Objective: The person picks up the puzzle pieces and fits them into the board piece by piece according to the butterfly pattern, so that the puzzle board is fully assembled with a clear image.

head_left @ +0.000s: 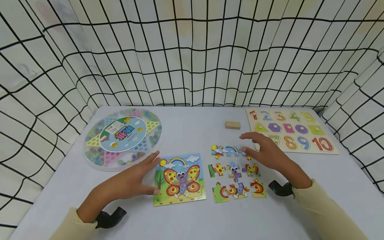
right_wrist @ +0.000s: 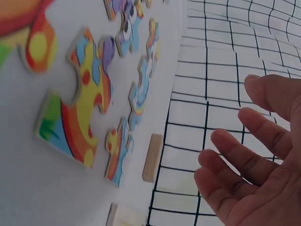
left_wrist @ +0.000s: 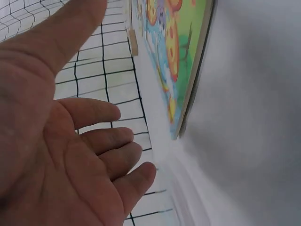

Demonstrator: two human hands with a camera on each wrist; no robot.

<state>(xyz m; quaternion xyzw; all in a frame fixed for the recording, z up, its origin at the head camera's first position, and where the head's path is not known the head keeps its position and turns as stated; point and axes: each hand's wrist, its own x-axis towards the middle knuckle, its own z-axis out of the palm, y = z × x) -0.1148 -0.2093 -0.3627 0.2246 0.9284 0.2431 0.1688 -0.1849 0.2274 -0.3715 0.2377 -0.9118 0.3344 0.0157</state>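
A square butterfly puzzle board [head_left: 182, 181] lies in the middle of the white table. My left hand [head_left: 127, 181] hovers by its left edge, fingers spread and holding nothing; the left wrist view shows that palm [left_wrist: 61, 160] apart from the board. Right of the board, loose butterfly puzzle pieces [head_left: 235, 170] lie spaced out in three rows. Above the upper right pieces is my right hand [head_left: 268, 153], relaxed and empty, thumb apart from the fingers. In the right wrist view, a yellow-and-red wing piece [right_wrist: 87, 103] lies well away from the hand [right_wrist: 263, 155].
A round Chinese checkers set [head_left: 123, 138] with marbles under a clear cover lies at the left. A small wooden block [head_left: 232, 125] sits behind the pieces. The wooden number board [head_left: 295, 131] is at the back right. Black netting [head_left: 192, 60] encloses the table's far side and flanks.
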